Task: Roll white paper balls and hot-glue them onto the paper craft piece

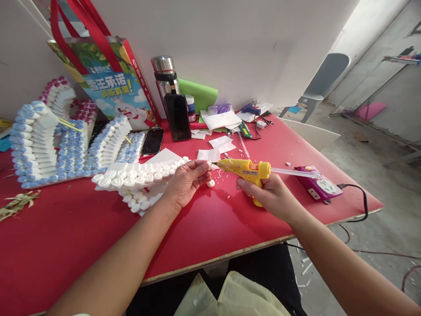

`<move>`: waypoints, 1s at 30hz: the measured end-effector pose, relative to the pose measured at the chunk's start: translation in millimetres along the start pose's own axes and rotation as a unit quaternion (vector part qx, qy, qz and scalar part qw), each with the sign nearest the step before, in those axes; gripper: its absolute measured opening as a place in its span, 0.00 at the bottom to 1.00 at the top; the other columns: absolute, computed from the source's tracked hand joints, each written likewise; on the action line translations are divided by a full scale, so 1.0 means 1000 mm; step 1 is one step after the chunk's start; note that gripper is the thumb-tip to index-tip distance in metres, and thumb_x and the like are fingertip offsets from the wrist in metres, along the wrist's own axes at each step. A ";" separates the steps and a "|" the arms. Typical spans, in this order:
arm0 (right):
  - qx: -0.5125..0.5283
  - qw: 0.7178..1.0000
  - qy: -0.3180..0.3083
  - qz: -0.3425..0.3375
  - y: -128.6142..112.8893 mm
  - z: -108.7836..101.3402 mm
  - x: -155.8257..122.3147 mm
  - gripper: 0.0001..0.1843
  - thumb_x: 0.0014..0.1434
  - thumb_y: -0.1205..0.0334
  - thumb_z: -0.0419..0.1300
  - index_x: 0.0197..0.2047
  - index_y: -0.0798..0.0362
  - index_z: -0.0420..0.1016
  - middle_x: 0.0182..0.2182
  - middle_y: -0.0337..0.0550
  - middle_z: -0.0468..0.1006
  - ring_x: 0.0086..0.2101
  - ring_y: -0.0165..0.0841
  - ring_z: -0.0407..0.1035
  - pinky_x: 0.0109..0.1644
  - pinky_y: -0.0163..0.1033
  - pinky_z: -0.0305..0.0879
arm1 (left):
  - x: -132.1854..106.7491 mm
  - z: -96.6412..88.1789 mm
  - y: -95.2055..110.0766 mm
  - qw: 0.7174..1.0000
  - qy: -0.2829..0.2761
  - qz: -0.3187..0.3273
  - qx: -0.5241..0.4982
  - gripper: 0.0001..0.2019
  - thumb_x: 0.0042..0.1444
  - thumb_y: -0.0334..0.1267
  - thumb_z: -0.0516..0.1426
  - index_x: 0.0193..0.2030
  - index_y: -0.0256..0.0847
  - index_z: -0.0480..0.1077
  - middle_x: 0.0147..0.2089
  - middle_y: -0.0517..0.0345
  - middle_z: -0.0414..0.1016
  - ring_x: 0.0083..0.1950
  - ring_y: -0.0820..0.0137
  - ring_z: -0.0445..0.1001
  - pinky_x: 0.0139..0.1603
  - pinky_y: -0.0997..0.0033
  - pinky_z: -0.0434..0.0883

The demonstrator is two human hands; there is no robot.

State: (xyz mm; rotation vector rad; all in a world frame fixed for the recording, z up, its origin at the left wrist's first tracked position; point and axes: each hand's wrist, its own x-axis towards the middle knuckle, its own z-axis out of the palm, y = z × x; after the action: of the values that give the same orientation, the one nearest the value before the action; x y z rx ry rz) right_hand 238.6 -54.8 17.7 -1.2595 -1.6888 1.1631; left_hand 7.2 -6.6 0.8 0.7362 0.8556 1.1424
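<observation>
My right hand (268, 193) is wrapped round a yellow hot glue gun (241, 170), and a clear glue stick (286, 171) juts from its back end. The nozzle points left, right at the fingertips of my left hand (189, 180). Those fingers pinch a small white rosette (209, 165), mostly hidden by them. A loose white rosette (211, 183) lies just below the fingertips. Beside my left hand is a white piece edged with rows of white rosettes (131, 179); its lower part also carries rosettes.
Blue-and-white rosette pieces (36, 145) stand at left, before a printed bag (112, 83). A steel flask (164, 77), upright phone (177, 117) and flat phone (152, 141) stand behind. Paper scraps (222, 119) and a blue glue gun (250, 109) lie farther back. A purple power strip (317, 183) sits right.
</observation>
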 end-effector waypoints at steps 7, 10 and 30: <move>-0.032 0.999 0.017 -0.014 -0.003 0.003 0.000 0.21 0.65 0.49 0.58 0.26 0.51 0.58 0.21 0.32 0.55 0.22 0.25 0.49 0.24 0.35 0.47 | 0.001 -0.004 -0.002 1.000 -0.006 0.001 -0.001 0.14 0.43 0.36 0.73 0.35 0.35 0.78 0.31 0.60 0.77 0.29 0.77 0.74 0.37 0.75 0.74; -0.027 0.999 0.014 -0.015 -0.002 0.003 0.000 0.22 0.66 0.49 0.58 0.26 0.51 0.58 0.21 0.32 0.54 0.22 0.25 0.49 0.24 0.35 0.47 | 0.001 -0.003 -0.001 1.000 -0.009 0.001 0.000 0.14 0.44 0.36 0.73 0.35 0.34 0.78 0.31 0.59 0.77 0.30 0.77 0.74 0.36 0.75 0.74; -0.047 0.998 0.025 0.024 0.000 0.002 -0.003 0.24 0.64 0.43 0.58 0.26 0.54 0.65 0.20 0.35 0.61 0.21 0.26 0.53 0.23 0.36 0.48 | 0.001 -0.003 -0.001 1.000 -0.019 -0.012 -0.011 0.13 0.46 0.38 0.72 0.32 0.33 0.77 0.29 0.58 0.75 0.30 0.76 0.74 0.36 0.74 0.75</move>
State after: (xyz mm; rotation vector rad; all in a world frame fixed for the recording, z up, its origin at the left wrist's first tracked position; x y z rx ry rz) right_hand 237.8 -58.4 16.9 -1.3817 -1.7015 1.0824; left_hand 5.1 -6.0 -1.5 0.7256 0.8179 1.1109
